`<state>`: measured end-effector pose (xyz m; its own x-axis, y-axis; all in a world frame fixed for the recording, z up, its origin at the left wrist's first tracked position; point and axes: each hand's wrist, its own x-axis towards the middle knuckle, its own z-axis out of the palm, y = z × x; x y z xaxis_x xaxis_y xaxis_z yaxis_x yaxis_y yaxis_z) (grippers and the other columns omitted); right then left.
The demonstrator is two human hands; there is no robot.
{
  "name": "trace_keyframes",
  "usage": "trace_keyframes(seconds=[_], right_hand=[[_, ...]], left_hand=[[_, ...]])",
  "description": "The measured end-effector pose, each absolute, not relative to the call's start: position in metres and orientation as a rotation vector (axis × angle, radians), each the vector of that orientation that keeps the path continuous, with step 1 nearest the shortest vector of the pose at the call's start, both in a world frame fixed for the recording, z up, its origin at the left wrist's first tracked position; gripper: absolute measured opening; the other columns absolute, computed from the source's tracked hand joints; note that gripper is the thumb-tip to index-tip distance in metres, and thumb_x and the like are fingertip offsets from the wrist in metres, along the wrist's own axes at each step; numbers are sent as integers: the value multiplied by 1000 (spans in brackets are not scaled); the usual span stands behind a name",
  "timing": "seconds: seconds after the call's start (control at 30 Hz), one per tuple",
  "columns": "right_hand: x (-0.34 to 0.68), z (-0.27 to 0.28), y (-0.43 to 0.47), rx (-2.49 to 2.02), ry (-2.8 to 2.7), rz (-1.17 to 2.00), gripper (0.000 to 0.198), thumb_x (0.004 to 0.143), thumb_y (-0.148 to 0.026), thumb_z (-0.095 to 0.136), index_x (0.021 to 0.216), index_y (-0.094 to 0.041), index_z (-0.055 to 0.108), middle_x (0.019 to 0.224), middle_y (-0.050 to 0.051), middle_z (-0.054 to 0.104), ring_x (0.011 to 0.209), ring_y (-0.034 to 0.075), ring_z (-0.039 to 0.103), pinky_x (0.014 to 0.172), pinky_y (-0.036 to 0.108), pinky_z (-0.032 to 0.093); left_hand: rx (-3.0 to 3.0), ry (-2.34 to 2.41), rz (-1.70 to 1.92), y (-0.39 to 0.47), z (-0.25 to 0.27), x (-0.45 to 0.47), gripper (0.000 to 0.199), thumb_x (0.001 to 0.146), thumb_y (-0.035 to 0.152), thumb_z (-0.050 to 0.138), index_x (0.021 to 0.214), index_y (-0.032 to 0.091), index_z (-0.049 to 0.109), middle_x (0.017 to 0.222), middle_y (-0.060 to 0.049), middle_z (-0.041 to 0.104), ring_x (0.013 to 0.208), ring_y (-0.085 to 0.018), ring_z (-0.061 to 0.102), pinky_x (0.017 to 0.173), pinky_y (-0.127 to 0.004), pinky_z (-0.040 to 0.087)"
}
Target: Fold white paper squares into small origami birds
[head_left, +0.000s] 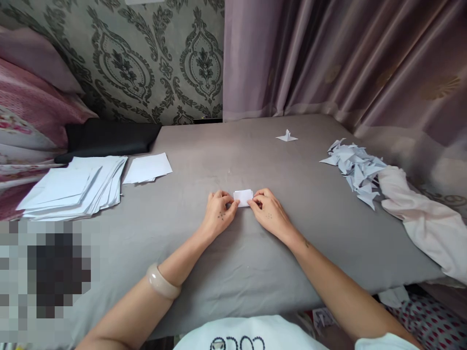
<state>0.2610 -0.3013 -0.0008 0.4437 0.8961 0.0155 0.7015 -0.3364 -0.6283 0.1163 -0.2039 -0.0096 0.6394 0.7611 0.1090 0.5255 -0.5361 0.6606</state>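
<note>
A small folded piece of white paper (243,197) is held just above or on the grey cloth, in the middle of the view. My left hand (221,210) pinches its left edge between thumb and fingers. On the opposite edge my right hand (269,209) has the same kind of pinch. Whether the paper touches the cloth, I cannot tell. Beyond the hands, toward the back right, stands a single folded paper bird (287,137) with its wings spread.
At the left lies a thick stack of white paper sheets (91,187), with a smaller pile of paper (148,168) beside it. Several folded paper birds (355,165) are heaped at the right, against a pale cloth (419,214). A black folded item (116,136) lies at the back left.
</note>
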Motion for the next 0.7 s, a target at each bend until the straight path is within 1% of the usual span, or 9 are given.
trace_keyframes(seconds=[0.13, 0.27, 0.33, 0.47, 0.7], right_hand=[[255, -3, -296, -2197, -1242, 372, 31, 89, -38, 51, 69, -19, 65, 99, 4, 61, 70, 12, 59, 73, 27, 45], [253, -3, -293, -2250, -1175, 338, 31, 87, -38, 53, 65, -20, 65, 98, 3, 62, 75, 14, 61, 71, 27, 44], [253, -4, -292, -2261, -1155, 337, 29, 86, -37, 55, 64, -20, 64, 97, 3, 62, 76, 14, 61, 70, 27, 43], [252, -6, -292, -2286, -1141, 294, 26, 84, -35, 55, 63, -20, 60, 95, 2, 62, 73, 13, 60, 65, 27, 41], [251, -9, -290, -2326, -1153, 246, 25, 84, -35, 55, 64, -20, 55, 95, 1, 61, 72, 13, 59, 61, 28, 36]], left_hand=[[2254, 1040, 510, -200, -12, 123, 28, 86, 36, 58, 67, 17, 65, 91, -8, 63, 91, -23, 51, 87, -41, 44], [2342, 1017, 513, -199, -17, 125, 37, 94, 33, 45, 64, 17, 60, 88, -8, 61, 86, -21, 51, 85, -40, 43], [2363, 1015, 504, -198, -18, 125, 38, 95, 32, 43, 64, 17, 59, 87, -8, 61, 85, -21, 52, 85, -39, 42], [2307, 1068, 493, -197, -16, 127, 33, 92, 35, 49, 67, 17, 61, 86, -7, 61, 86, -21, 50, 85, -38, 42], [2233, 1116, 488, -197, -13, 129, 28, 87, 31, 56, 64, 18, 61, 85, -6, 61, 87, -21, 49, 83, -37, 41]])
